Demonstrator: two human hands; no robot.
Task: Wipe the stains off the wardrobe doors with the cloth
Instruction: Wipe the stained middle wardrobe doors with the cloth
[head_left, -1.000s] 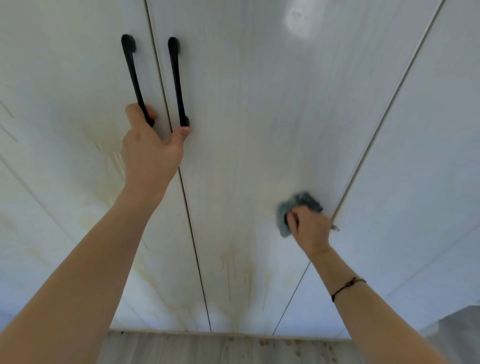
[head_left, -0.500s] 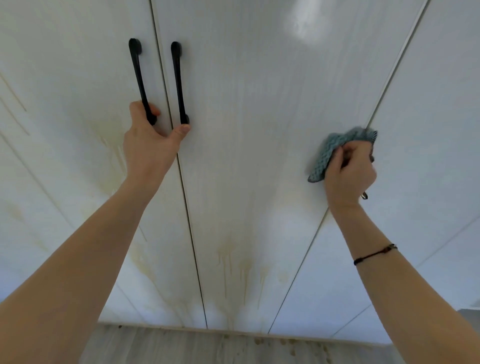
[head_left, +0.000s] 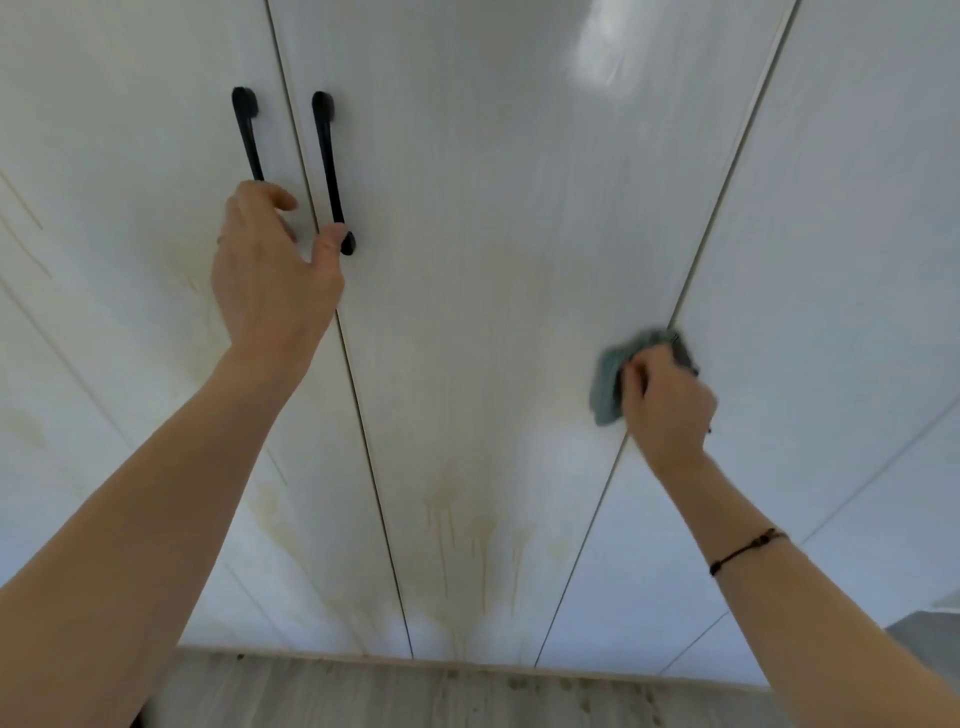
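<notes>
head view: the right hand (head_left: 667, 402) grips the bunched blue-grey cloth (head_left: 609, 384) and presses it on the middle door (head_left: 493, 208), at its right edge beside the gap. the left hand (head_left: 270, 270) curls its fingers round the lower end of the left handle (head_left: 248, 135), with the thumb tip at the foot of the right handle (head_left: 330, 166). the brown stains (head_left: 467, 525) run lower down, near the floor (head_left: 415, 691), apart from the cloth. the risk, i think: strokes that do not reach lower will miss these drips, and a hard push can rattle the doors if the left hand slips.

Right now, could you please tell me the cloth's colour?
The cloth is teal blue-grey; the head view shows it best.
</notes>
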